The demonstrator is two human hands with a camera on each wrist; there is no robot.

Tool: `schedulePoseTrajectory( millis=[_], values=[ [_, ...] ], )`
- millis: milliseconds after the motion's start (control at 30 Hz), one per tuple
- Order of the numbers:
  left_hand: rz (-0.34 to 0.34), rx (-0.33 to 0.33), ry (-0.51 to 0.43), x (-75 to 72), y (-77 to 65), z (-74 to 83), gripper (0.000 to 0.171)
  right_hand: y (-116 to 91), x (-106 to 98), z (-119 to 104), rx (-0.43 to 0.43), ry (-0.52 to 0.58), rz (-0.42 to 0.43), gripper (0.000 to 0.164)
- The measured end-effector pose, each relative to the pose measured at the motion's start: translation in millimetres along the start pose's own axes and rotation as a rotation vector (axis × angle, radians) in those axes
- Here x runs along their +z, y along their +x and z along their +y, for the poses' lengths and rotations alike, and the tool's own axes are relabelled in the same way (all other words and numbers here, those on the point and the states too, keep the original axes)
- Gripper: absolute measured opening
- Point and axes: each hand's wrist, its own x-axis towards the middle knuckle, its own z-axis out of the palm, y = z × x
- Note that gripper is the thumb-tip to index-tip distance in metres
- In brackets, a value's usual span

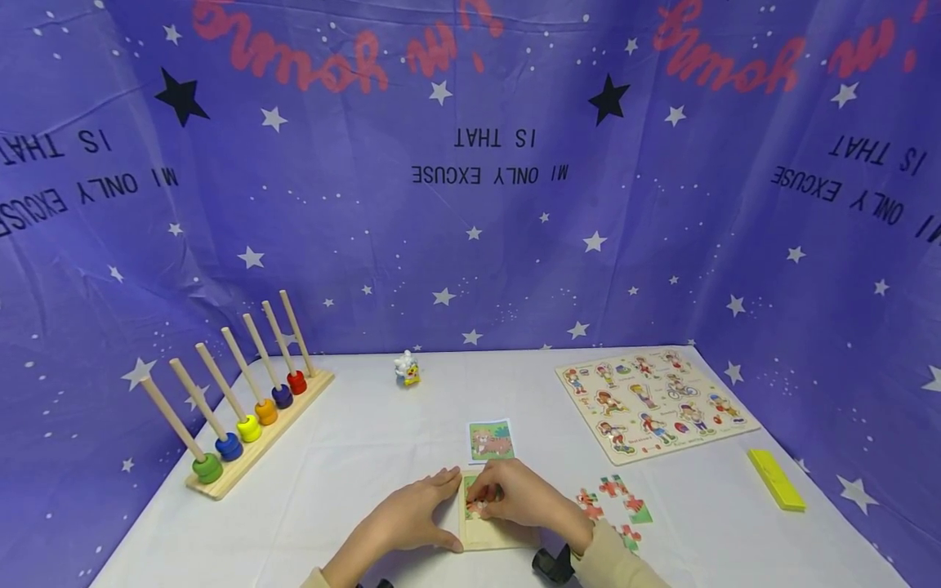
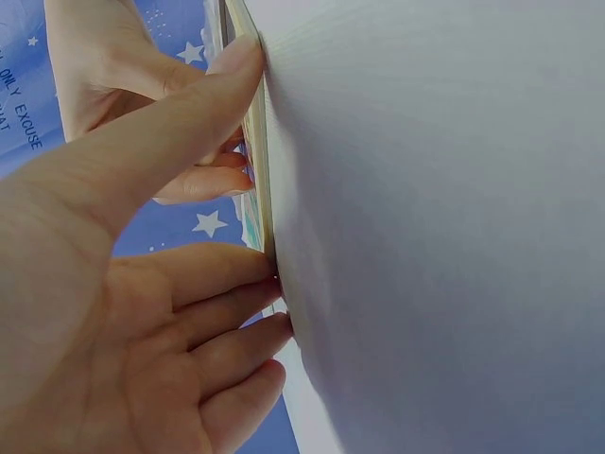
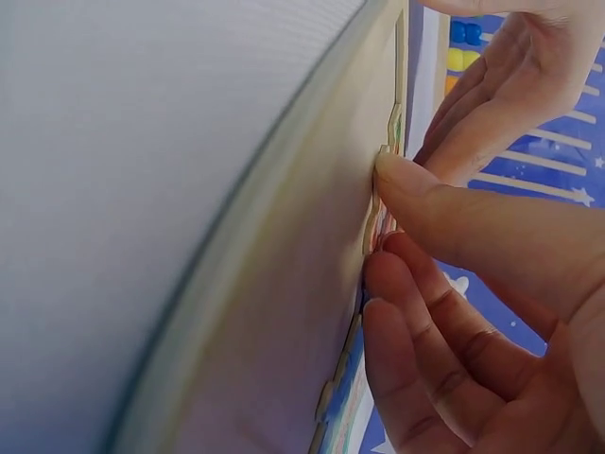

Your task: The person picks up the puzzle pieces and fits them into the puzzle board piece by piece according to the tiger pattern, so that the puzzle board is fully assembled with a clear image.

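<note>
A shallow wooden puzzle tray (image 1: 507, 536) lies at the front middle of the table, with some picture pieces in its left part. My left hand (image 1: 412, 514) rests against the tray's left edge, thumb at the near corner and fingers extended toward the far one. Over the tray, my right hand (image 1: 525, 494) pinches a puzzle piece (image 3: 378, 213) between thumb and fingers, down at the pieces in the tray; whether it is seated cannot be told. Just behind the tray lies a picture card (image 1: 491, 442) showing an animal. Several loose puzzle pieces (image 1: 638, 510) lie right of my right hand.
On the left stands a wooden peg rack (image 1: 257, 433) with coloured rings. A small white-and-yellow figurine (image 1: 407, 369) is at the back. To the right lie a wooden board with children figures (image 1: 625, 400) and a yellow box (image 1: 776, 480). A purple star-printed curtain (image 1: 470, 269) encloses the table.
</note>
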Motion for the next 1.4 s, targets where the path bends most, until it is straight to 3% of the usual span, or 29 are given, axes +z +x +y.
schedulePoseTrajectory(
  millis=[400,667,1033,1400],
  values=[
    [-0.008,-0.008,0.000,0.8,0.7,-1.1,0.098,-3,0,3,-0.017,-0.002,-0.005,0.026],
    [0.000,0.004,0.002,0.5,0.2,-0.9,0.098,-14,-10,8,-0.044,0.012,0.017,0.028],
    [0.006,0.013,0.015,0.8,0.3,0.4,0.098,-49,-40,21,-0.036,0.035,0.055,0.029],
    [-0.006,-0.003,0.012,1.2,2.0,-1.0,0.098,-90,-73,42,0.060,-0.029,0.067,0.030]
  ],
)
